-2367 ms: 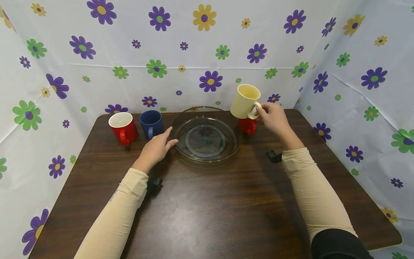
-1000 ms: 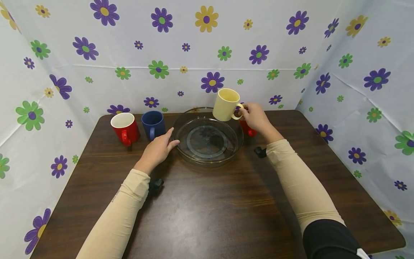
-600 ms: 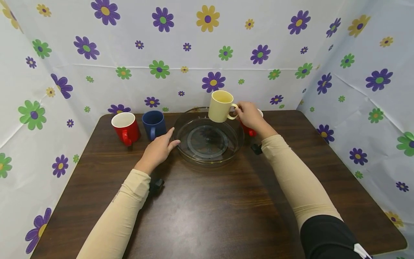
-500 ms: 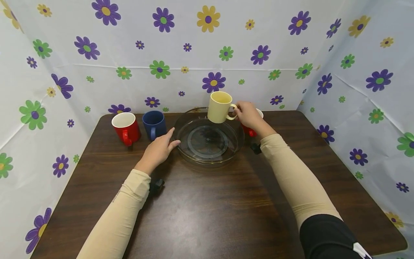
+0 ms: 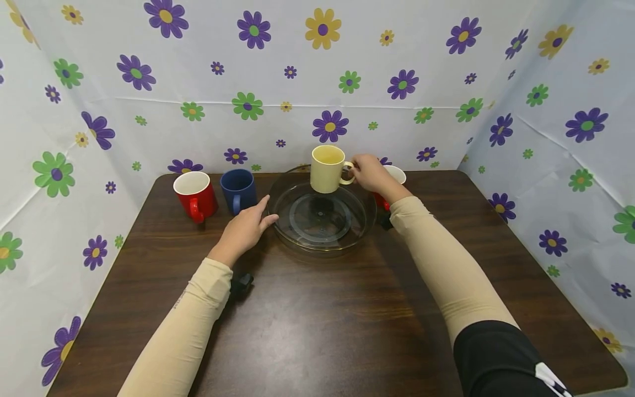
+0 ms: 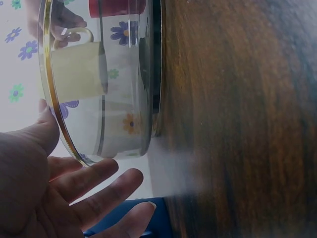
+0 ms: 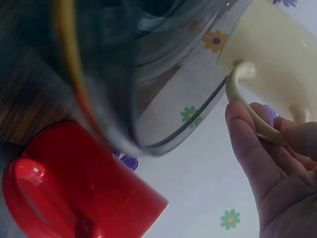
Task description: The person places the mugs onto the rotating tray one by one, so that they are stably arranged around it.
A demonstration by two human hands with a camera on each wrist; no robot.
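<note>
My right hand (image 5: 371, 175) pinches the handle of a pale yellow mug (image 5: 326, 172), holding it upright over the back part of a large clear glass dish (image 5: 319, 242). In the right wrist view, the thumb and fingers (image 7: 246, 144) close on the mug's handle (image 7: 262, 126). My left hand (image 5: 242, 231) is at the dish's left side, its fingers extended. The left wrist view has its thumb and fingertips (image 6: 106, 167) right at the gold-tinted rim (image 6: 57, 106), with the yellow mug (image 6: 77, 72) seen through the glass.
Left of the dish stand a red mug (image 5: 194, 196) with a white inside and a blue mug (image 5: 238, 190). Another red mug (image 7: 89, 183) stands right of the dish, partly hidden by the right hand in the head view. Flowered cloth (image 5: 292, 49) surrounds the dark wooden table (image 5: 317, 320).
My right hand has carried the yellow mug leftward from above the right red mug to over the dish, and slightly lower. The left hand stays at the dish's side.
</note>
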